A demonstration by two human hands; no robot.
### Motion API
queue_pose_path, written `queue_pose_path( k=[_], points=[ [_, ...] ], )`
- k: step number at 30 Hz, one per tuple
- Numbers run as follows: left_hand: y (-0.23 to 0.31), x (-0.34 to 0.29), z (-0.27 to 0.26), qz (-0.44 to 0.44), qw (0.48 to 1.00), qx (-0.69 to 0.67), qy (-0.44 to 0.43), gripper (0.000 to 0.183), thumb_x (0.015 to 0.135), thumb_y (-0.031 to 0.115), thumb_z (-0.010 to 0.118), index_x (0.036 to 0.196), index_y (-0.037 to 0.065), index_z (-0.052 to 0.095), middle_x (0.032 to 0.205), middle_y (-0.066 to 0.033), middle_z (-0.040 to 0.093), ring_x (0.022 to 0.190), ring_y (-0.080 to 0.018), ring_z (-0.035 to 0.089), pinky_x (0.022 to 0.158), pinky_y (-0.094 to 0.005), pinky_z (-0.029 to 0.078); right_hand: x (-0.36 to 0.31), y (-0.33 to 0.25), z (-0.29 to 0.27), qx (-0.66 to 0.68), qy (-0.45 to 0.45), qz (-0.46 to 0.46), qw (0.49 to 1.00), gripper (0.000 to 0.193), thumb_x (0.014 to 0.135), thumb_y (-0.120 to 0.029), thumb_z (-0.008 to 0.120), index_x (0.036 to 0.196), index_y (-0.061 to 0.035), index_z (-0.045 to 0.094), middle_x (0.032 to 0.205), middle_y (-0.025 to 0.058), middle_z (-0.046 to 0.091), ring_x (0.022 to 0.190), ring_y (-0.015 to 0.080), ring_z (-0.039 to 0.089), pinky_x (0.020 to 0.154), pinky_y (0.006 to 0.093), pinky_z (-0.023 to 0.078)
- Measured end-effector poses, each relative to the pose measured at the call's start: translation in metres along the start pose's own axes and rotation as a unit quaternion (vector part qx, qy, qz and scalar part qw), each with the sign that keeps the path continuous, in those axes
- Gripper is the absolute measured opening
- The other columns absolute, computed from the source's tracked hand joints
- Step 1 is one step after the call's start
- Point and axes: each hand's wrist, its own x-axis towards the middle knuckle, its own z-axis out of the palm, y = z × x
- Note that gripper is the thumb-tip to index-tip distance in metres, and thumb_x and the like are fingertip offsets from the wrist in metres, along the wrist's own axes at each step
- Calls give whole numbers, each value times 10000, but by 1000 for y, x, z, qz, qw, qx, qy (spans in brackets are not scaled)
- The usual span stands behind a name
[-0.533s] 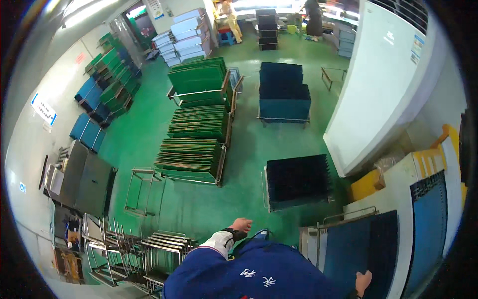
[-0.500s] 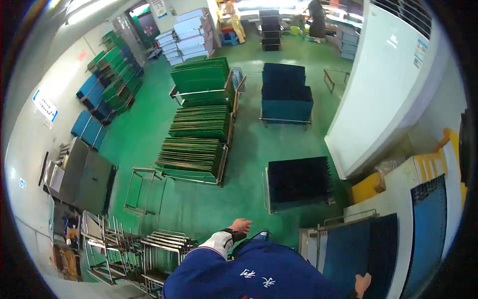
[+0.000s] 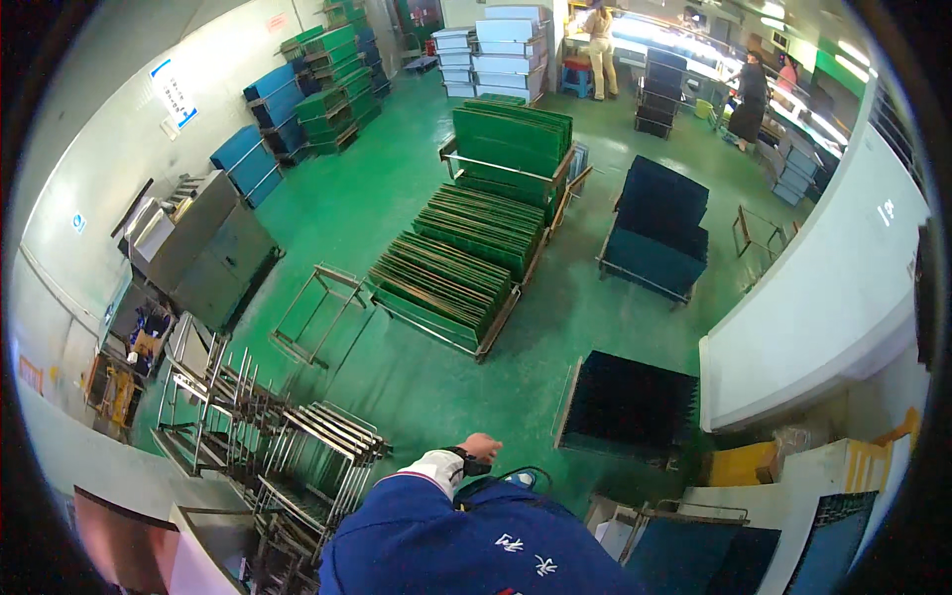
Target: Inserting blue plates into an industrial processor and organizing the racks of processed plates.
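Note:
My left hand (image 3: pixel 481 447) is in front of my blue top (image 3: pixel 466 540), with a dark band at the wrist. Its fingers look loosely bent, the thumb apart, and nothing shows in them. The hand touches none of the racks; green floor lies beneath it. The nearest rack on the left is a group of bare metal frames (image 3: pixel 332 436). Ahead on the right, a low rack of black panels (image 3: pixel 627 407) stands on the floor. My right hand is out of the picture. Dark blue panels (image 3: pixel 684 555) stand at the lower right.
Racks of green boards (image 3: pixel 446 288) stand ahead, with dark blue panels (image 3: pixel 654 238) to their right. A single metal frame (image 3: pixel 317 312) and a grey cabinet (image 3: pixel 203 248) are on the left. A white cabinet (image 3: pixel 823 317) bounds the right. Two people (image 3: pixel 599 50) (image 3: pixel 750 99) stand far off.
My view has turned left, so the racks sit further right in the picture. My right hand, earlier at the blue panels, has left view. A blurred pinkish shape appears lower left.

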Motion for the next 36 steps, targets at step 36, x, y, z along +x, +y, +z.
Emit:
queue_pose_path(
  k=[36],
  points=[
    [15, -33, -38, 0, 994, -109, 27, 269, 849, 226, 599, 960, -18, 568, 721, -87, 588, 565, -196, 565, 466, -322, 447, 67, 48, -14, 237, -216, -187, 929, 383, 704, -325, 742, 875, 4, 644, 778, 113, 616, 743, 243, 538, 665, 367, 426]
  ],
)
